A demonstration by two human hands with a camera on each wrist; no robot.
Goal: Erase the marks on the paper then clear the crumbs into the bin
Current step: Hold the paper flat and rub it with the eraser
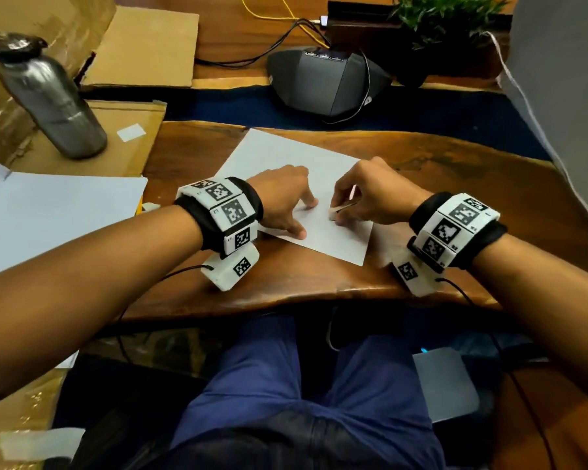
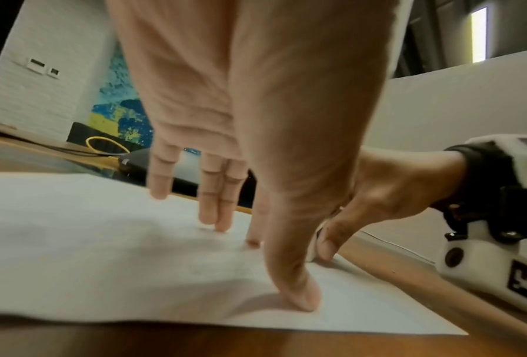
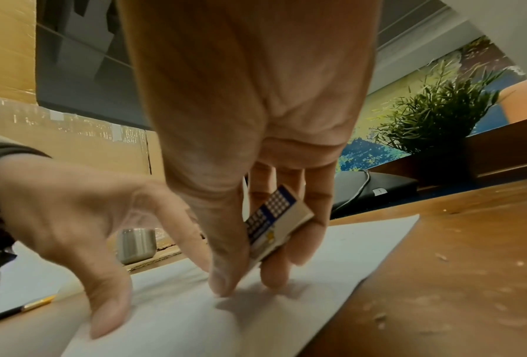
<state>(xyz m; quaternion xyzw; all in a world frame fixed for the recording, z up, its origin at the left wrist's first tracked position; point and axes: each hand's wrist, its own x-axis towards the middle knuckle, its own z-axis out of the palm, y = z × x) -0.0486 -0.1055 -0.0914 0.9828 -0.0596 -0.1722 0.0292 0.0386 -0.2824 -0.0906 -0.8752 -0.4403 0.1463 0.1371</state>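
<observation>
A white sheet of paper (image 1: 286,157) lies tilted on the wooden table (image 1: 438,171). My left hand (image 1: 286,205) presses straight, spread fingers on the paper (image 2: 73,241), thumb tip down near its front edge. My right hand (image 1: 364,198) pinches an eraser (image 3: 274,224) in a blue-and-white sleeve between thumb and fingers, its lower end on the paper (image 3: 347,241) just right of the left fingertips. The eraser (image 1: 336,210) shows as a pale sliver in the head view. No marks can be made out on the paper. No bin shows in any view.
A steel bottle (image 1: 48,96) stands on cardboard at the left. More white sheets (image 1: 48,205) and a pencil (image 3: 21,309) lie left of the paper. A grey conference phone (image 1: 323,79) with cables and a potted plant (image 1: 445,18) sit behind. Pale flecks (image 3: 439,258) dot the wood at right.
</observation>
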